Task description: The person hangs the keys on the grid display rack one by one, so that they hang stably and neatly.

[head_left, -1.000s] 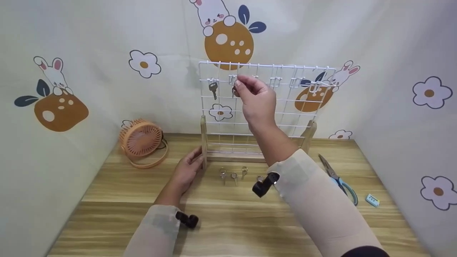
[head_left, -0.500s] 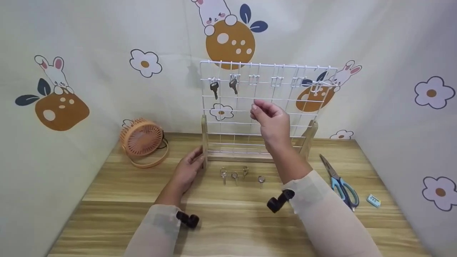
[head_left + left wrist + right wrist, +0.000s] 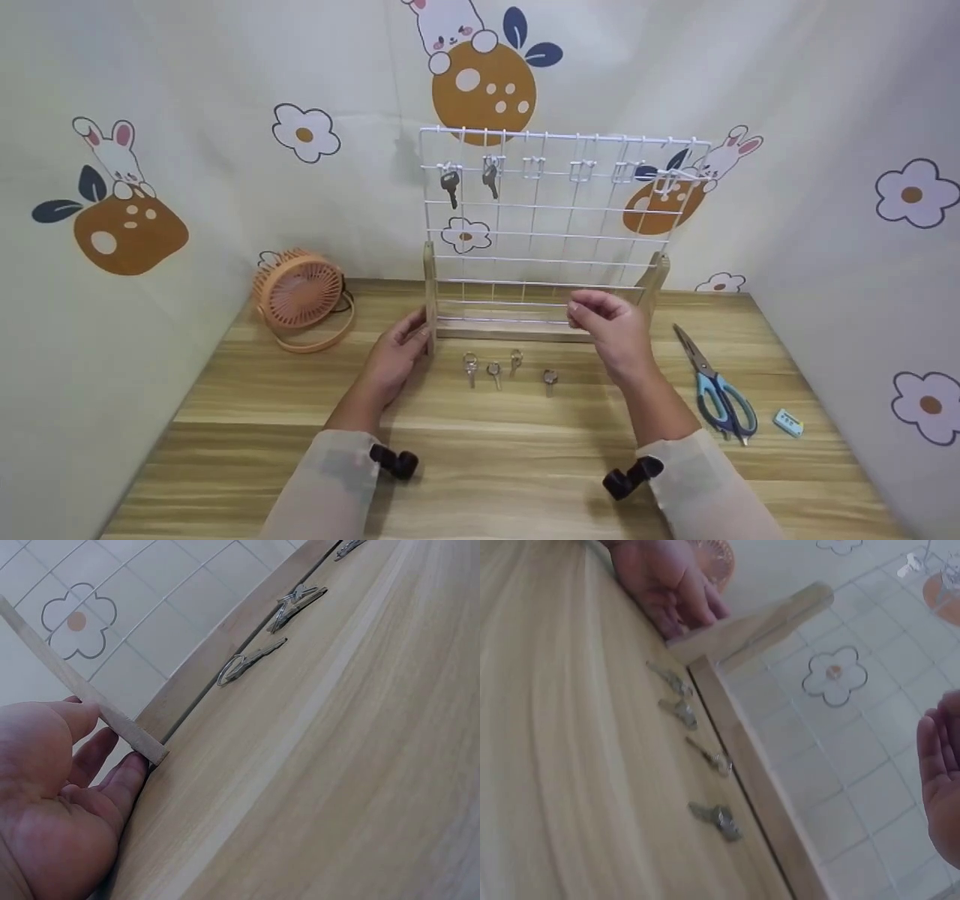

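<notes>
Where the view starts, 2 pale sleeves (image 3: 319,484) reach over the table (image 3: 495,480), each with a black camera (image 3: 394,462) at the wrist. The tabletop is wood-grained, its streaks running side to side. 4 keys (image 3: 471,369) lie apart on it, just in front of the stand (image 3: 517,331); to the right are scissors (image 3: 720,405), blades pointing away, and a small blue block (image 3: 788,422). The left hand (image 3: 391,361) pinches the stand's left post (image 3: 430,292) low down, thumb and fingers against it. The right hand (image 3: 621,337) is in the air before the grid's lower right, fingers loosely bent around nothing visible, thumb near forefinger. An orange fan (image 3: 304,289) sits left of the stand. Up on the white grid (image 3: 555,136), 2 more keys (image 3: 450,184) hang from hooks (image 3: 533,168) 1 and 2 from the left. Cloth walls (image 3: 360,217) rise on 3 sides, printed with rabbits (image 3: 112,150), oranges (image 3: 450,112) and flowers (image 3: 304,135). Compared with 0.5 s ago, the right hand has dropped and shifted right; 1 s ago it was at hook 2. The left hand and the table keys have stayed put.
</notes>
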The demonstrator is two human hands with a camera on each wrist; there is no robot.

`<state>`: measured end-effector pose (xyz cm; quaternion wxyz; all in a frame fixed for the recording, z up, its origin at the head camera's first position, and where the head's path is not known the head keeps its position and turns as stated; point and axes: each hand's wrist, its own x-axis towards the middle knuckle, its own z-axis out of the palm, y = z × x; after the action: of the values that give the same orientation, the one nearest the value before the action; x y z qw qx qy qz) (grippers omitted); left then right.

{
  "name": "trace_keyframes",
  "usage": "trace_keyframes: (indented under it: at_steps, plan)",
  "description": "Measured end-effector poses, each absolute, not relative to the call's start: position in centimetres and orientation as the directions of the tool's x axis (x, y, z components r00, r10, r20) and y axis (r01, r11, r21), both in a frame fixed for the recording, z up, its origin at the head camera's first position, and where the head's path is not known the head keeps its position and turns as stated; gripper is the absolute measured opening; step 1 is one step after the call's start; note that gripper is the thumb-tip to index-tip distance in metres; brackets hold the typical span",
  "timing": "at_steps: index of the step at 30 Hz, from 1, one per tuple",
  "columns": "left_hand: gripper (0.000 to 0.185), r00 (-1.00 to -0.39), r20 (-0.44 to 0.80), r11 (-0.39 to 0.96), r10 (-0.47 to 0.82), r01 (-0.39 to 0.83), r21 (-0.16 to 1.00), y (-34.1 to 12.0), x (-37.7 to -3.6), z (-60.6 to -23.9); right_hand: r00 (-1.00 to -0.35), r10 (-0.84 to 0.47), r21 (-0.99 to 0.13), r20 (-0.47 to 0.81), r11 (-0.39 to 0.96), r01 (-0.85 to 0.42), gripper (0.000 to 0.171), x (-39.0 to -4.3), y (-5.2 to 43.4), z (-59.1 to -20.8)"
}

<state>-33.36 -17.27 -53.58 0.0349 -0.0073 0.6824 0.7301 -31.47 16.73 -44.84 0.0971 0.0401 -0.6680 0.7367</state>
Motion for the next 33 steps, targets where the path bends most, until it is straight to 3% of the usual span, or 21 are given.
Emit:
trace_keyframes:
  at_steps: [6, 13, 21, 33]
  plan:
    - [0.051, -0.997, -0.059, -0.058, 0.041, -0.061, 0.996, -17.2, -33.3, -53.5, -0.994, 0.031, -0.995, 0.100, 0.010, -0.100, 0.023, -31.1, 17.7, -47.2]
    - [0.052, -0.997, -0.060, -0.052, 0.039, -0.062, 0.997, -17.4, -33.3, -53.6, -0.996, 0.001, -0.991, 0.093, 0.098, -0.093, 0.025, -31.2, 17.7, -48.9]
    - [0.052, -0.997, -0.052, -0.037, 0.052, -0.054, 0.998, -17.4, -33.4, -53.6, -0.997, -0.076, -0.984, 0.003, 0.179, -0.016, 0.029, -31.5, 18.0, -50.8]
    - [0.053, -0.997, -0.061, -0.023, 0.040, -0.062, 0.998, -17.2, -33.2, -53.5, -0.952, -0.305, -0.915, -0.015, 0.387, -0.110, 0.036, -31.5, 18.4, -52.6]
